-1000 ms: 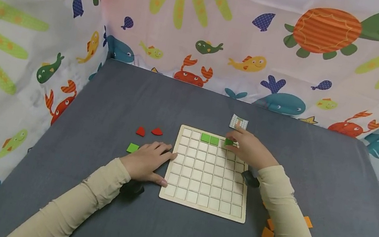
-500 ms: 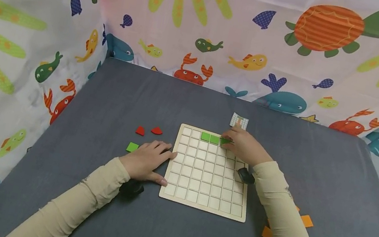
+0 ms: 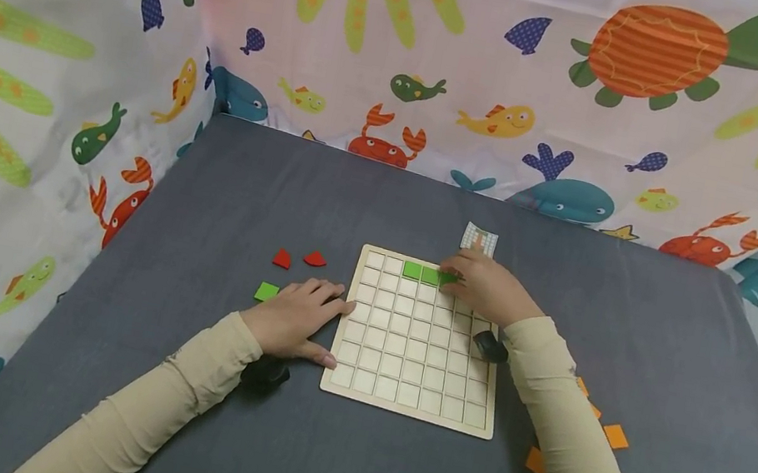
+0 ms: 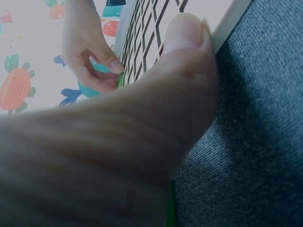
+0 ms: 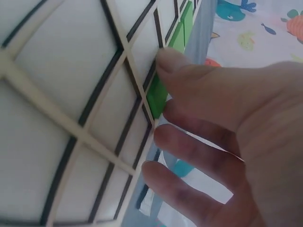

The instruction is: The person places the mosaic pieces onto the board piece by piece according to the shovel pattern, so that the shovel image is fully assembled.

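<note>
We are seeing the right hand (image 3: 487,288) pinching a green tile (image 5: 157,100) between thumb and fingers, at the top row of the gridded board (image 3: 395,341), just beside two other green tiles (image 3: 412,271). The left hand (image 3: 292,318) is resting with relaxed fingers, touching the board's left edge and grasping nothing. On the grey tabletop (image 3: 324,464), two red pieces (image 3: 316,258) are lying near this hand.

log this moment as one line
left hand: touching grid board, left edge | right hand: touching green tile, far row | red pieces: left of board
</note>
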The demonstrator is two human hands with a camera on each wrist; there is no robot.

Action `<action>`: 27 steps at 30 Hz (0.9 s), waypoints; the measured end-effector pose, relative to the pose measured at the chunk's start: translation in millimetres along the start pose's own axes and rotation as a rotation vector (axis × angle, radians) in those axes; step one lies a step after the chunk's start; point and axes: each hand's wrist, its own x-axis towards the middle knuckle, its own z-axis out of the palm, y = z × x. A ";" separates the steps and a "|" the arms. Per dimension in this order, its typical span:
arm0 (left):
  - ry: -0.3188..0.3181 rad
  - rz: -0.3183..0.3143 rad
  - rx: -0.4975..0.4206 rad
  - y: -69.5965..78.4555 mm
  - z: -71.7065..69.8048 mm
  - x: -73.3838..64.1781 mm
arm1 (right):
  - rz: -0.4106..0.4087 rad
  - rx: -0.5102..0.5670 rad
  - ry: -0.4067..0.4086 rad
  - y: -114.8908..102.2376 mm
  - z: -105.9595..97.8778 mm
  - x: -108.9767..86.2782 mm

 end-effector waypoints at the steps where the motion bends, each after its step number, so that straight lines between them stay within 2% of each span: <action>1: -0.003 -0.002 -0.003 -0.1 0.7 -0.1 | 0.007 0.003 -0.006 1.1 -0.7 -1.6; 5: -0.003 0.003 0.000 -1.2 3.1 0.1 | 0.087 0.003 -0.049 6.2 -8.7 -16.4; 9: 0.011 0.008 0.013 -1.7 2.6 0.9 | 0.171 -0.041 -0.079 15.4 -18.6 -42.0; 15: 0.001 0.005 0.014 -0.8 0.2 2.2 | 0.233 -0.090 -0.112 31.8 -26.7 -99.1; 21: -0.012 0.002 0.014 -1.2 1.0 2.9 | 0.345 -0.052 -0.162 47.5 -29.4 -164.0; 27: -0.012 -0.015 0.014 -2.9 0.4 1.1 | 0.453 0.007 -0.177 56.8 -26.8 -203.0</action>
